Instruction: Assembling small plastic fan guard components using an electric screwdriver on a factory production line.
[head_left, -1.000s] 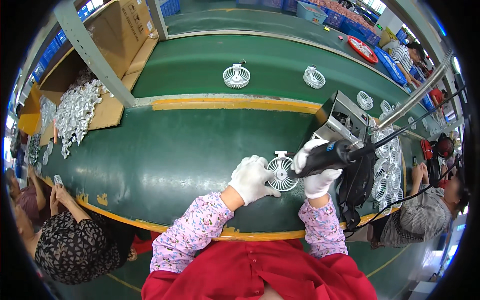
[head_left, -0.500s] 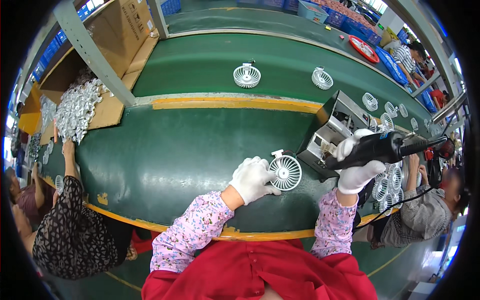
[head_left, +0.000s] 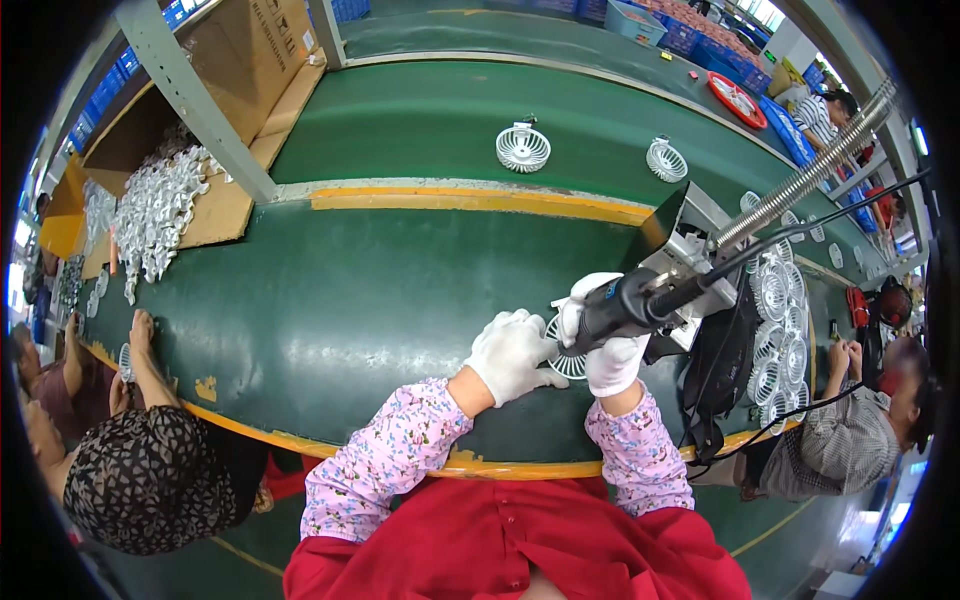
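My left hand (head_left: pixel 510 358), in a white glove, grips the left edge of a round white fan cage (head_left: pixel 568 366) lying on the green work surface. Gloved as well, my right hand (head_left: pixel 612 366) is wrapped around a black electric screwdriver (head_left: pixel 622 310). The tool is over the cage, with its cable and a coiled metal spring (head_left: pixel 800 160) running up to the right. Both the screwdriver and my right hand cover much of the cage, and the tool's tip is hidden.
A metal box-shaped device (head_left: pixel 690 235) stands just right of the tool. Beyond it are stacked fan cages (head_left: pixel 770 290) and a black bag (head_left: pixel 718 370). More cages (head_left: pixel 522 148) sit on the far green belt (head_left: pixel 400 120). At left, a cardboard box (head_left: pixel 225 215) holds white parts; co-workers sit both sides.
My right hand has brought the screwdriver left from the metal device to over the fan cage. My left hand stays at the cage's edge. Cages on the far belt have shifted right.
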